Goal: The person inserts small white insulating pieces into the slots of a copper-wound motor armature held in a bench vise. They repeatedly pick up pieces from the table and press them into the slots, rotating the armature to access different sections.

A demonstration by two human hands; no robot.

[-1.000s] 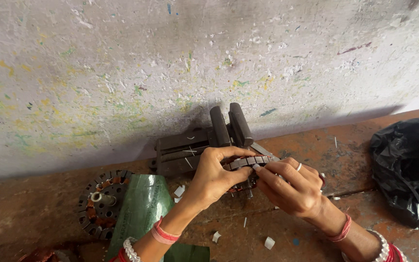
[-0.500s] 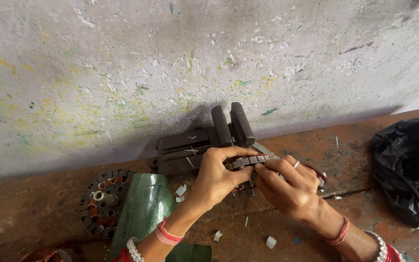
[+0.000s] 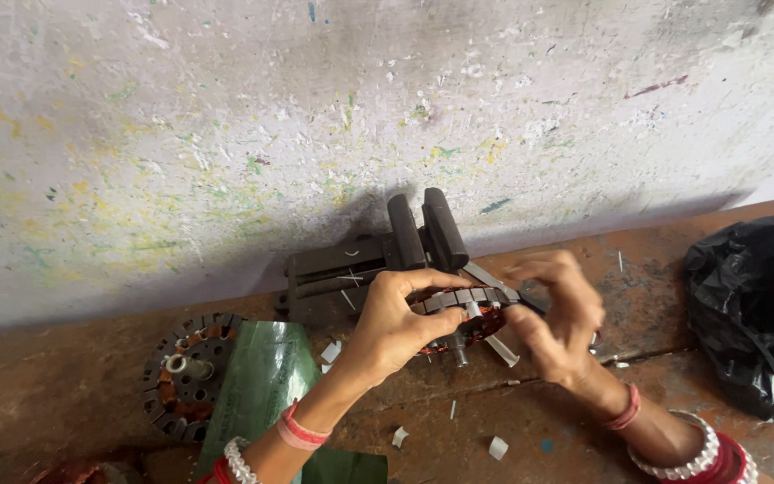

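Between both hands, slotted grey stator (image 3: 464,309)

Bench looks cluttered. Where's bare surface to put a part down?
Free: the bench strip left of the spare stator, and the patch between the right hand and the black bag. Crowded: centre, where both hands hold a stator before the vise, with scraps in front.
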